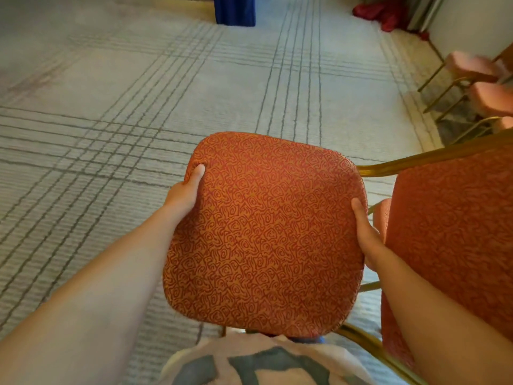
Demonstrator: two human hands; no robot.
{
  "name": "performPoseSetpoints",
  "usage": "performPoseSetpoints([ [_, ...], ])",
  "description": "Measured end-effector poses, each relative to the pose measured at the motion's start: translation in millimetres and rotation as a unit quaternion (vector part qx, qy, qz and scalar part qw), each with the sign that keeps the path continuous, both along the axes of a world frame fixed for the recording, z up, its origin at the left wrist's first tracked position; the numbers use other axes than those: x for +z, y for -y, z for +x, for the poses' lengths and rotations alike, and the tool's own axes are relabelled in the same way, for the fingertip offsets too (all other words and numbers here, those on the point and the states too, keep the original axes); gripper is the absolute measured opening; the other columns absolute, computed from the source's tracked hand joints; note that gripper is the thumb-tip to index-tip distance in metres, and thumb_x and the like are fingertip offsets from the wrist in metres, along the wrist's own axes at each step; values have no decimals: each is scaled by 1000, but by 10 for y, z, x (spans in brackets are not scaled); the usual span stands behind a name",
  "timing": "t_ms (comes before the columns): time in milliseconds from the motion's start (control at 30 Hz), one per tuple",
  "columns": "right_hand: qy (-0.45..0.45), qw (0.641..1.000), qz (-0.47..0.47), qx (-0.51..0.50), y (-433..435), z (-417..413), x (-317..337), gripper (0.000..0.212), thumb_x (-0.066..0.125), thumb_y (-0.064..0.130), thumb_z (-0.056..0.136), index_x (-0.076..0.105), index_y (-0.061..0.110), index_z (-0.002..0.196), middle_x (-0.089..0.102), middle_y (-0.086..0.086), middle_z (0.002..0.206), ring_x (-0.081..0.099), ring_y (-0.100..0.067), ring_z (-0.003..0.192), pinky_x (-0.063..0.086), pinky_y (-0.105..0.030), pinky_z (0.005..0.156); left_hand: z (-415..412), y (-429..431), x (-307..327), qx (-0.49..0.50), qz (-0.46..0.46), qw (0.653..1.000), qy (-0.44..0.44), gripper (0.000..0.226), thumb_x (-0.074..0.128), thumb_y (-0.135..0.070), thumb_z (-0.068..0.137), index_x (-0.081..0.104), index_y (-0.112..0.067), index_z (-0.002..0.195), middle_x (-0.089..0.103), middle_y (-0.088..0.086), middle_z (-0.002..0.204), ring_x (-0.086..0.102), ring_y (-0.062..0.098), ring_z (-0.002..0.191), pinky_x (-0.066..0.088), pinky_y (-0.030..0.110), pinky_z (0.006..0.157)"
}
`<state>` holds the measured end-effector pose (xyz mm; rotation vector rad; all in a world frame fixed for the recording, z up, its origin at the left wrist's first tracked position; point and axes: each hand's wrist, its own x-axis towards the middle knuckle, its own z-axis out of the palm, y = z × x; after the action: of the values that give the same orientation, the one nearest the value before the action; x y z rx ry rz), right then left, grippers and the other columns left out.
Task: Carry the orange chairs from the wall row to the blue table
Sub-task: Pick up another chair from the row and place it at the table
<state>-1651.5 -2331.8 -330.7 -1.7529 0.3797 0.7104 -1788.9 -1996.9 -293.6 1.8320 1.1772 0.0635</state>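
Your left hand (184, 194) and right hand (366, 234) both grip the chair (263, 232) by its seat edges. Hold it level, clear the next chair (449, 232), head for the table (234, 9).

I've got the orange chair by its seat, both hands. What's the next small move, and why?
Probably swing it slightly left and start forward. The left hand and right hand grip opposite seat edges of the orange chair, a second chair sits close on its right, and the blue table stands far ahead across the carpet.
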Motion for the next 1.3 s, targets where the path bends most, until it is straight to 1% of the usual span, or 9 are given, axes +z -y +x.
performPoseSetpoints([
  [167, 7, 1000, -11, -16, -406, 849, 7, 141, 49, 102, 29, 47, 18, 143, 56, -13, 136, 54, -32, 119, 43, -47, 103, 964, -488, 55, -17, -8, 1000, -3, 87, 30, -71, 90, 49, 0, 137, 47, 26, 140, 44, 36, 131, 33, 36, 106],
  [333, 3, 1000, -18, -23, -777, 1875, -134, 122, 47, 95, 53, 44, 16, 145, 51, -16, 141, 51, -35, 125, 40, -47, 108, 2001, -831, -198, -17, -31, 999, -7, 85, 32, -70, 90, 50, -1, 137, 49, 25, 139, 46, 36, 129, 33, 36, 105],
  [467, -6, 1000, -28, -8, -1113, 2956, -113, 143, 47, 104, 27, 47, 19, 143, 56, -15, 137, 54, -36, 120, 42, -50, 106, 3008, -1187, -171, -12, -26, 999, -14, 88, 29, -72, 89, 51, 0, 135, 50, 26, 137, 47, 38, 127, 35, 38, 103],
  [667, -8, 999, -30, 31, -1560, 4370, -41, 135, 47, 103, 35, 46, 23, 143, 56, -14, 137, 55, -35, 119, 42, -53, 106, 4232, -1557, -129, 15, -43, 999, -16, 88, 30, -74, 88, 52, -3, 134, 51, 24, 137, 48, 37, 125, 35, 38, 101],
  [800, -13, 1000, -18, 19, -1902, 5077, -109, 139, 47, 104, 27, 50, 24, 140, 59, -13, 134, 57, -34, 116, 44, -50, 105, 4997, -1948, -58, 12, -29, 999, -11, 87, 30, -73, 88, 53, -4, 134, 51, 23, 137, 47, 36, 126, 35, 38, 102],
  [933, -23, 1000, -9, 6, -2257, 5671, -248, 144, 47, 104, 22, 49, 24, 141, 59, -13, 132, 58, -32, 110, 47, -44, 95, 5784, -2339, -172, -1, -34, 999, -11, 85, 34, -72, 87, 54, -3, 133, 52, 23, 136, 48, 36, 126, 35, 36, 100],
  [1067, -44, 999, -7, -14, -2727, 6430, -381, 141, 47, 104, 27, 48, 22, 142, 59, -14, 132, 58, -34, 114, 46, -50, 102, 6666, -2849, -307, -25, -36, 999, -16, 85, 32, -72, 88, 55, -3, 132, 52, 24, 135, 49, 37, 125, 36, 38, 101],
  [1167, -37, 999, -14, -37, -3145, 6963, -370, 120, 46, 98, 49, 49, 19, 140, 58, -15, 134, 56, -35, 117, 44, -49, 104, 7311, -3276, -314, -33, -31, 999, -10, 82, 33, -69, 90, 55, -2, 131, 53, 24, 135, 49, 37, 125, 35, 37, 101],
  [1300, -2, 998, -16, -60, -3734, 7837, -172, 105, 46, 91, 64, 52, 18, 139, 57, -15, 136, 54, -34, 121, 42, -47, 107, 8269, -3886, -183, -47, -11, 999, 12, 83, 31, -69, 91, 54, -1, 133, 52, 26, 135, 48, 38, 126, 35, 37, 103],
])
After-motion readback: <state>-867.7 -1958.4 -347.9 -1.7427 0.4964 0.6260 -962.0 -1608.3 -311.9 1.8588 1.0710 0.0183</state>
